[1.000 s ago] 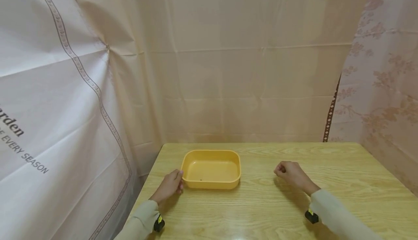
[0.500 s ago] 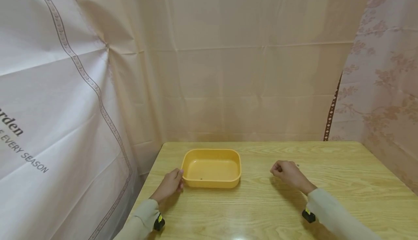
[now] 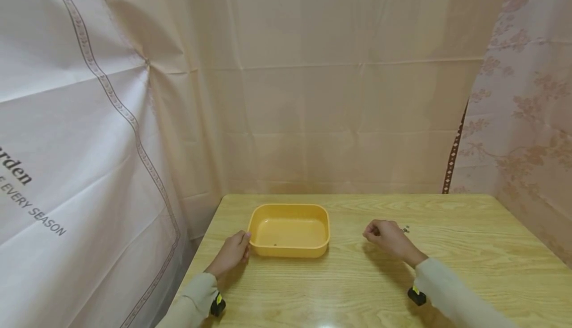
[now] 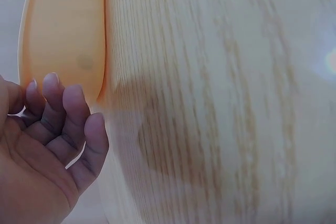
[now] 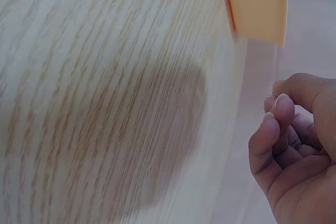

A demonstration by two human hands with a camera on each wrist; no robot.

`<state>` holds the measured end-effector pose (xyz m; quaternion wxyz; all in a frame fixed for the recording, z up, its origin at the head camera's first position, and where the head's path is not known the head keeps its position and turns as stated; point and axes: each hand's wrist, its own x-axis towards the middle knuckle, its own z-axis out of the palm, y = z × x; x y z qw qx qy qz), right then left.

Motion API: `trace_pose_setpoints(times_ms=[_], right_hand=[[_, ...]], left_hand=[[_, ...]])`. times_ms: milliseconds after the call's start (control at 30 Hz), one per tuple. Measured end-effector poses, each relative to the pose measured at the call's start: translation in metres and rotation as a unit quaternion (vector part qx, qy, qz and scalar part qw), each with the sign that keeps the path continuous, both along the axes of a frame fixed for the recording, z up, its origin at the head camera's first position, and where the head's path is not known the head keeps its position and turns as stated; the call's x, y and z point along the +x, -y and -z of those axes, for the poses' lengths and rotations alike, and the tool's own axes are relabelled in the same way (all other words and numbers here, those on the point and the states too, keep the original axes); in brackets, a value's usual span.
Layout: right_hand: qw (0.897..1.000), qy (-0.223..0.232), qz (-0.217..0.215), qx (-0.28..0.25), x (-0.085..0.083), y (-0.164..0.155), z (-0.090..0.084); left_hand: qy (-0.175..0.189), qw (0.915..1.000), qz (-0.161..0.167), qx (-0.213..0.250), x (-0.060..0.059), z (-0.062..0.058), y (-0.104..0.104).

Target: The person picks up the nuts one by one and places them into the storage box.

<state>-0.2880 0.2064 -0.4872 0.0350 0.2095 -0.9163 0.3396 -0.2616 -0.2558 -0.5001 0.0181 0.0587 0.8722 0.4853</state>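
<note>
My left hand (image 3: 232, 253) grips the left end of a yellow rectangular plastic box (image 3: 292, 252). In the left wrist view, its curled fingers (image 4: 73, 100) lie against the orange-looking wall of the box. A tiny dark piece (image 3: 275, 245) lies inside, near the front wall. To the right of the box, my right hand (image 3: 389, 238) is over the table, thumb and fingertips drawn together. The right wrist view shows these curled fingers (image 5: 265, 135) close up; I cannot tell whether something small is pinched between them. Several small dark pieces (image 3: 406, 229) lie just behind this hand.
The wood-grain table (image 3: 357, 288) carries the box at its left side. Patterned cloth hangs (image 3: 335, 95) behind the table and on both sides. Each wrist wears a small black camera (image 3: 416, 295) below a light sleeve.
My right hand has moved left toward the box, uncovering the small dark pieces on the table behind it. My left hand and the box have stayed in place.
</note>
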Motion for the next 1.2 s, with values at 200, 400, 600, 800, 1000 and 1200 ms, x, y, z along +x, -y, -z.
trace_pose_setpoints(times_ms=[200,400,600,800,1000,1200], right_hand=[[1.000,-0.011,-0.008,0.001,-0.002,0.004,0.001],[1.000,-0.012,-0.019,-0.004,0.000,0.008,0.000],[0.999,-0.019,-0.029,-0.006,0.000,0.012,0.001],[0.999,-0.023,-0.035,-0.012,0.001,0.017,0.002],[0.999,-0.029,-0.036,-0.008,0.000,0.021,0.000],[0.999,-0.026,-0.037,-0.006,-0.002,0.027,-0.002]], left_hand=[[0.003,1.0000,-0.002,0.004,0.000,0.000,0.000],[0.003,1.0000,-0.006,0.002,0.000,0.000,0.000],[0.005,0.9999,-0.005,0.008,-0.001,0.000,0.000],[0.002,1.0000,0.001,0.006,0.000,0.001,0.001],[0.001,1.0000,0.001,0.001,0.000,0.002,0.001],[0.003,1.0000,-0.001,0.000,-0.002,0.002,0.001]])
